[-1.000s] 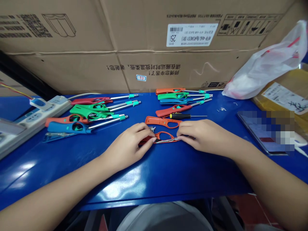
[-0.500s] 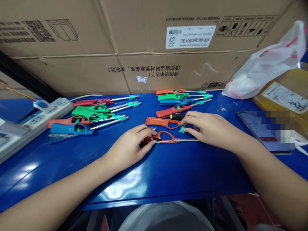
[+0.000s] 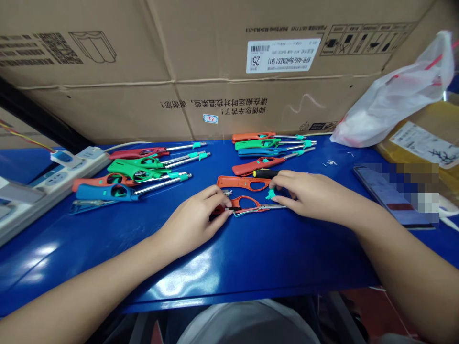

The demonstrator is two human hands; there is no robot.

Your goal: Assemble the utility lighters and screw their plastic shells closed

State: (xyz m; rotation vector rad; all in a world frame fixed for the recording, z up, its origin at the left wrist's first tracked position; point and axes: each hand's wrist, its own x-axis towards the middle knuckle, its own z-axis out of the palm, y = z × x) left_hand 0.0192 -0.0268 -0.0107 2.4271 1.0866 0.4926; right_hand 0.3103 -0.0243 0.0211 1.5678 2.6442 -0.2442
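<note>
An opened orange gas lighter [image 3: 258, 205] lies on the blue table, its metal rod pointing right and thin wires bulging out at its near side. My left hand [image 3: 201, 215] is closed over the handle end of this lighter, fingertips at a black inner part; the exact pinch is partly hidden. Between the thumb and fingers of my right hand [image 3: 304, 193] is a small teal trigger [image 3: 270, 194], held just above the rod. Behind lies the loose orange half shell [image 3: 233, 181], its right end close to my right fingers. A yellow-and-black screwdriver [image 3: 263, 173] lies beyond that.
Assembled lighters lie in two groups, one left [image 3: 139, 165] and one at the back [image 3: 258, 143]. Small screws [image 3: 330, 163] and a phone [image 3: 394, 200] are on the right. A power strip [image 3: 53, 181] runs along the left; a cardboard box [image 3: 215, 57] walls the back.
My right hand has shifted slightly left with the teal trigger, which shows more clearly. The wires by the lighter now bulge further toward me. My left hand stays nearly in place.
</note>
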